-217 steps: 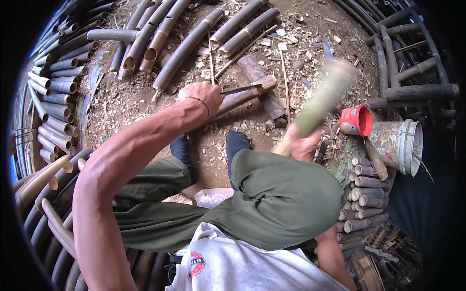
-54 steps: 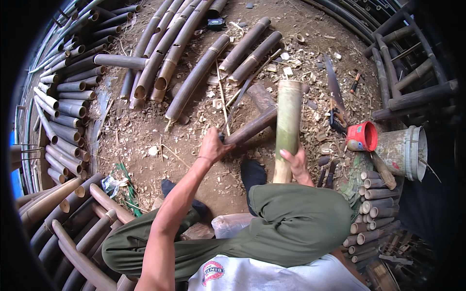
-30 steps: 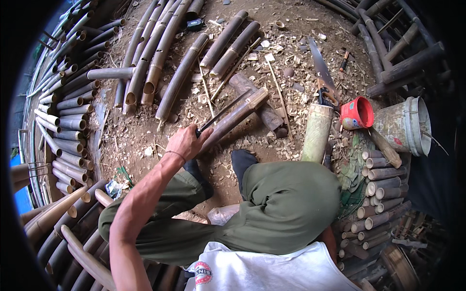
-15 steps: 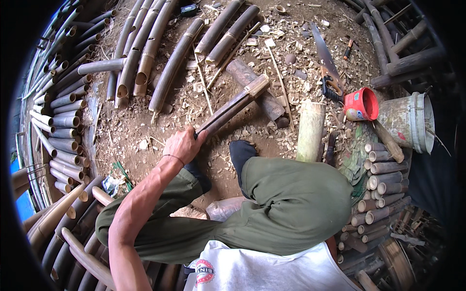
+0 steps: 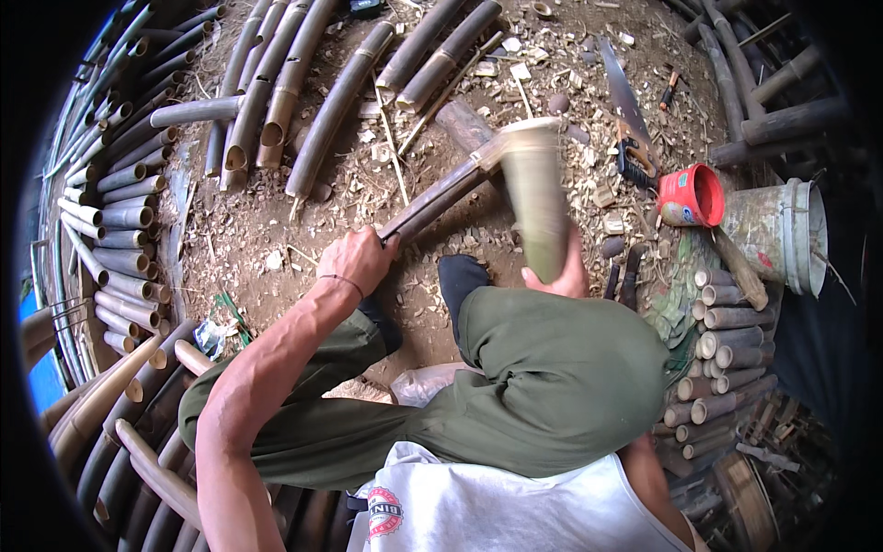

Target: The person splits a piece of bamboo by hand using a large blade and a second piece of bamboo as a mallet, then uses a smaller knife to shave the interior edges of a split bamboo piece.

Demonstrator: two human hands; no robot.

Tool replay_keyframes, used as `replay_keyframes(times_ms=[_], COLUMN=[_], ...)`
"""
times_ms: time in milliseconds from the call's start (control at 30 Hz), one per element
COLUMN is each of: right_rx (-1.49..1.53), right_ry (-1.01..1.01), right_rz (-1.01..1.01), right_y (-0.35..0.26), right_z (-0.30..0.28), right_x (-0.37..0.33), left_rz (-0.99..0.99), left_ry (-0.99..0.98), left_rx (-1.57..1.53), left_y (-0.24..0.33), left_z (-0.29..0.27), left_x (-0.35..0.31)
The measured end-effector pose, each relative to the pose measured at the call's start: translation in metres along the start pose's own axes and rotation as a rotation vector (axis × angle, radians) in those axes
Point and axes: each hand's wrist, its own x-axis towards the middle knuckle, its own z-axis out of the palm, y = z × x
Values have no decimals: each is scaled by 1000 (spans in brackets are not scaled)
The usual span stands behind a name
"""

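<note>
My left hand [image 5: 357,261] is wrapped round the near end of a dark bamboo pole [image 5: 440,204]. A lengthwise dark slit or groove runs along the pole, and its far end shows a pale cut patch. That end lies over a short dark log [image 5: 464,127] on the ground. My right hand [image 5: 572,272], partly hidden behind my knee, grips the lower end of a thick pale bamboo section [image 5: 535,189]. It is tilted, smeared by motion, and overlaps the pole's far end in the picture; whether they touch I cannot tell.
Dark bamboo poles [image 5: 340,106] lie ahead on chip-strewn ground. A handsaw [image 5: 625,106], a red tub [image 5: 679,210] and a dirty white bucket [image 5: 768,230] stand at right. Short cut pieces [image 5: 727,336] are stacked beside my right knee; more bamboo [image 5: 129,216] lines the left.
My right hand has come into view and holds the pale bamboo section, which stood by my right knee before. It has swung up and left toward the pole. My left hand keeps its grip.
</note>
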Motion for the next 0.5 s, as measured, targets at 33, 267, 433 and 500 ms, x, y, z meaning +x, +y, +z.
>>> replay_keyframes(times_ms=[33,267,433,500], right_rx=[-340,275,-340,-254], right_ry=[-181,443,-252,-169], right_rz=[-18,-384,-159,-235], right_y=[-26,-75,-23,-32], right_z=[-15,-43,4,-11], right_x=[19,61,29,35], left_rz=[-4,15,-20,-2], left_ry=[-24,6,-37,-12], left_rx=[-1,2,65,90], left_y=[1,-2,-13,-13], left_z=[-4,-12,-11,-13], left_x=[1,-2,-7,-5])
